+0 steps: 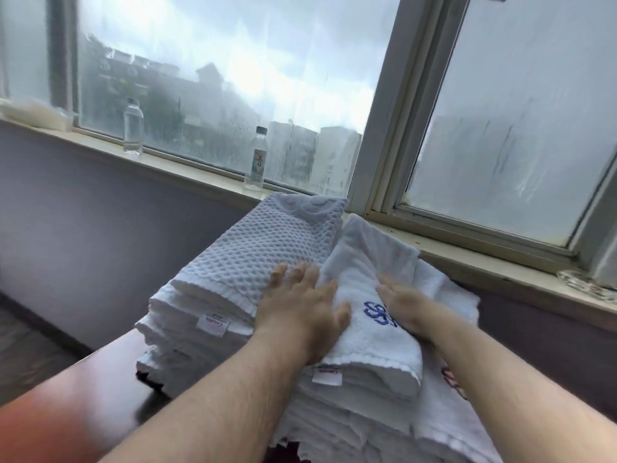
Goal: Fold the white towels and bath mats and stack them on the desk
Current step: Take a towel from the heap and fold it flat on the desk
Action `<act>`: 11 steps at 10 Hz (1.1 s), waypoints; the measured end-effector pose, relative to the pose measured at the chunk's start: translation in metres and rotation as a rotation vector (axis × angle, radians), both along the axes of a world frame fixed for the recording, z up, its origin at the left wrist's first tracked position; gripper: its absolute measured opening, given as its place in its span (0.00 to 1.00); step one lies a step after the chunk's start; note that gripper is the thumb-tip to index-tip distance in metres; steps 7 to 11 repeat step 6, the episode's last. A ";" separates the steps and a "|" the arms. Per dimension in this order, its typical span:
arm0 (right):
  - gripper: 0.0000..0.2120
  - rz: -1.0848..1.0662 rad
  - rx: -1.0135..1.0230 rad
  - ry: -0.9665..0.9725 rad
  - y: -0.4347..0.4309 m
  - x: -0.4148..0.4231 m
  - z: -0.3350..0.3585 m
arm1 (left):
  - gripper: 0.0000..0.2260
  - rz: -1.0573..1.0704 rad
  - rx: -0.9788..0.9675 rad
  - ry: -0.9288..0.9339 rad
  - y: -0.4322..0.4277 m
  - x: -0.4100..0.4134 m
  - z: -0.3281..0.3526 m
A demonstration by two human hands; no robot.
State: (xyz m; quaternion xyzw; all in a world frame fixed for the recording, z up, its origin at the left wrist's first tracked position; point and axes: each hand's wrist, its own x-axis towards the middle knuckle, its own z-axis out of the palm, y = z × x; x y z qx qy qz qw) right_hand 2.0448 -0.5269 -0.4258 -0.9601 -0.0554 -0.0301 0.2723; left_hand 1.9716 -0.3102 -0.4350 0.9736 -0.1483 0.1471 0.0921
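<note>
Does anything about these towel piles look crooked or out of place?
Slightly. The top towel with the blue emblem sits askew on the right pile, its far end riding up against the waffle bath mats. The left hand and right hand rest flat on top. The lower layers show ragged, uneven front edges. Nothing looks spilled or damaged.

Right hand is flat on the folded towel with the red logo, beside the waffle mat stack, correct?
No: the logo is blue, not red, as the head view shows. The right hand does lie flat on that folded towel, beside the waffle mat stack.
</note>
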 end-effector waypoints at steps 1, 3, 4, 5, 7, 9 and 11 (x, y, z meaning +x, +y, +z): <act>0.18 -0.010 0.121 0.114 -0.018 -0.051 0.005 | 0.26 -0.125 0.015 -0.040 0.008 -0.014 0.000; 0.17 -0.111 -0.151 0.021 -0.018 -0.160 0.000 | 0.27 -0.133 0.135 0.022 0.035 -0.072 -0.023; 0.20 -0.149 -0.125 -0.086 -0.011 -0.203 -0.016 | 0.28 -0.043 0.153 0.034 0.041 -0.110 -0.019; 0.21 -0.148 -0.022 -0.003 -0.013 -0.220 -0.011 | 0.28 -0.012 0.120 0.081 0.039 -0.150 -0.010; 0.18 -0.161 0.066 -0.005 -0.017 -0.238 0.004 | 0.28 -0.008 0.096 0.065 0.034 -0.180 0.003; 0.18 -0.161 0.066 -0.005 -0.017 -0.238 0.004 | 0.28 -0.008 0.096 0.065 0.034 -0.180 0.003; 0.18 -0.161 0.066 -0.005 -0.017 -0.238 0.004 | 0.28 -0.008 0.096 0.065 0.034 -0.180 0.003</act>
